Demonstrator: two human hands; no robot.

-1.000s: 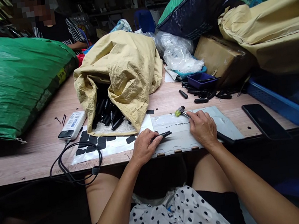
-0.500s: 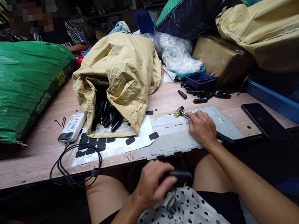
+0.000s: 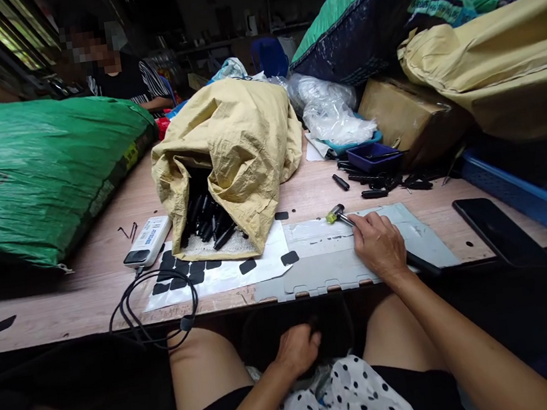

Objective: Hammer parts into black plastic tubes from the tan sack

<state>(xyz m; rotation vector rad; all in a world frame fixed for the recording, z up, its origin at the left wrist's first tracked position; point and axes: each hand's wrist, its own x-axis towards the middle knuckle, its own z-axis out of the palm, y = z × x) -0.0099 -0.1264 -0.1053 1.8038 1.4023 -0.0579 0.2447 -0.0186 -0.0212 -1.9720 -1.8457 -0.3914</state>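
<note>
My right hand (image 3: 378, 241) rests on the grey cardboard sheet (image 3: 322, 269), fingers wrapped round a small hammer (image 3: 344, 214). The hammer has a yellow-green face on its head, which points to the upper left. Its black handle sticks out behind the hand. Below the table edge, between my knees, my left hand (image 3: 298, 349) is closed over a dark area. A dark bit shows by its fingers, but I cannot make out what it is. Nearby, a beige sack (image 3: 232, 143) lies with its mouth facing me, black pen-like pieces (image 3: 209, 220) inside.
A white sheet with black stickers (image 3: 202, 275), a white power bank (image 3: 147, 242) and a coiled cable (image 3: 153, 308) lie left. On the right are loose black pieces (image 3: 374, 181), a purple tray (image 3: 374, 157), a phone (image 3: 501, 229) and a blue basket (image 3: 528, 191). A person (image 3: 129, 79) sits behind.
My left hand has moved down and away from the table between my knees; the black object seen in it earlier no longer shows clearly. My right hand keeps its hold on the hammer.
</note>
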